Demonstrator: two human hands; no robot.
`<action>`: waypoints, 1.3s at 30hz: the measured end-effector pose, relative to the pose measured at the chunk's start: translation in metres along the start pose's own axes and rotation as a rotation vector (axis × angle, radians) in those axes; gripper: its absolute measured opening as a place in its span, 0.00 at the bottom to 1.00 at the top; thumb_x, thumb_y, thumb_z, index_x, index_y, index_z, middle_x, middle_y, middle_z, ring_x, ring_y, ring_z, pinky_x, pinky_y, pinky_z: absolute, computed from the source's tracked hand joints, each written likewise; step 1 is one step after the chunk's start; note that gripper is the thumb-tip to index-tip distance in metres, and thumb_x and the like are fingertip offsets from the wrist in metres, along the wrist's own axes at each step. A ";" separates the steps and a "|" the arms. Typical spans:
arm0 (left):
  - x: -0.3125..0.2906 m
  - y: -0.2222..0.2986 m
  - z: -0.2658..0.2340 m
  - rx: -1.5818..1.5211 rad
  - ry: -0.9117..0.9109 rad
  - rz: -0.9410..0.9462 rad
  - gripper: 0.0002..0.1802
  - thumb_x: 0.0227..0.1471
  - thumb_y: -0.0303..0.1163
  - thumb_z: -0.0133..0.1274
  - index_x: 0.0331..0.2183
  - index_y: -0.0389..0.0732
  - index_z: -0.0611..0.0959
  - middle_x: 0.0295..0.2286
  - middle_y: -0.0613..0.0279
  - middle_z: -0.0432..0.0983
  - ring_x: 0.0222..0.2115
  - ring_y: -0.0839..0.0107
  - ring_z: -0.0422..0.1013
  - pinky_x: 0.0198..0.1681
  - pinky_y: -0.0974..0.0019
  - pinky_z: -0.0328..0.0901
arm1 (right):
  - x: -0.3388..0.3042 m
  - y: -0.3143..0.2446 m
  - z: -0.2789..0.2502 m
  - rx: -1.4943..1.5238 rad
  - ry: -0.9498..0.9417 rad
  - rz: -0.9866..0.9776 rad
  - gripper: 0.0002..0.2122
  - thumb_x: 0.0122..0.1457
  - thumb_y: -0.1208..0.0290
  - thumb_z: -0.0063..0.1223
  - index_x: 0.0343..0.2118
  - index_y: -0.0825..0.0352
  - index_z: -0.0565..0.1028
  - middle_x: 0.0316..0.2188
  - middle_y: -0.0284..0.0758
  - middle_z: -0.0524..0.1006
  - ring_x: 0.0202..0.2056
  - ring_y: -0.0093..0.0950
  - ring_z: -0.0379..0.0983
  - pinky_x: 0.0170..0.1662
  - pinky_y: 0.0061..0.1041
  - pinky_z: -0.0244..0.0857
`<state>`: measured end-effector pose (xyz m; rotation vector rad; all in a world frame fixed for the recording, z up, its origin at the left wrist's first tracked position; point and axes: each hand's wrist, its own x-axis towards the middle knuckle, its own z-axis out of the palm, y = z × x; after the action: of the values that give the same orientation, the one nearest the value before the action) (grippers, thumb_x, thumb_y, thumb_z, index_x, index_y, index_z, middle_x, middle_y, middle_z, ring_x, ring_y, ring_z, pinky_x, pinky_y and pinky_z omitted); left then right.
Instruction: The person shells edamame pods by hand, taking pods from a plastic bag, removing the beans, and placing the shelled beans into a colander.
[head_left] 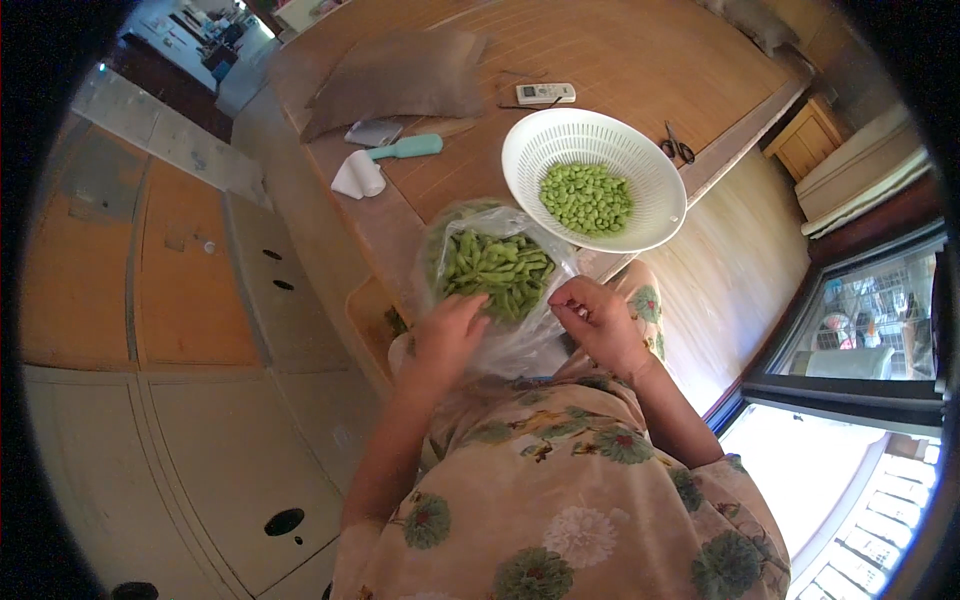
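A clear plastic bag [541, 348] full of green soybean pods [492, 268] lies open in front of me, against the table's near edge. My left hand [452, 335] is at the bag's near left side, its fingers stretched toward the pods and a little apart. No pod shows in it. At the right side of the bag, my right hand [603, 322] is closed, thumb and fingers pinched together. Whatever is between those fingertips is hidden. Beyond the bag to the right, a white colander [651, 180] holds a heap of shelled green beans [586, 200].
The wooden table [600, 50] carries a brown cushion [400, 82], a white remote control [545, 93], black scissors [677, 145], a teal-handled object [410, 147] and a white roll [360, 177]. Below its left edge stands a tan container [368, 318]. Cabinets [190, 270] line the left.
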<state>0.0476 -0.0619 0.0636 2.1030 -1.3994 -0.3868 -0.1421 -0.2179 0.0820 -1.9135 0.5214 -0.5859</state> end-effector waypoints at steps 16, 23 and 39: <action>-0.018 0.014 -0.022 -0.778 0.114 -0.401 0.10 0.51 0.24 0.56 0.38 0.34 0.81 0.27 0.63 0.78 0.27 0.78 0.72 0.33 0.73 0.67 | -0.007 -0.003 0.008 0.142 -0.075 0.099 0.07 0.58 0.77 0.53 0.39 0.69 0.76 0.33 0.31 0.75 0.31 0.18 0.70 0.34 0.19 0.66; -0.030 0.058 -0.028 -1.161 0.003 -0.427 0.10 0.56 0.24 0.49 0.41 0.33 0.77 0.29 0.58 0.77 0.28 0.71 0.72 0.35 0.68 0.68 | -0.007 -0.033 0.020 0.819 -0.214 0.137 0.12 0.61 0.77 0.51 0.48 0.69 0.72 0.36 0.30 0.76 0.36 0.17 0.70 0.40 0.18 0.66; -0.026 0.087 -0.038 -0.526 -0.203 -0.064 0.12 0.56 0.25 0.50 0.44 0.34 0.77 0.34 0.63 0.77 0.34 0.78 0.71 0.38 0.72 0.67 | -0.013 -0.045 0.010 0.506 -0.197 -0.037 0.06 0.60 0.77 0.50 0.38 0.71 0.76 0.30 0.34 0.78 0.33 0.21 0.74 0.37 0.23 0.68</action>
<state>-0.0075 -0.0515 0.1444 1.7088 -1.1754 -0.9085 -0.1421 -0.1862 0.1181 -1.4786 0.1860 -0.4897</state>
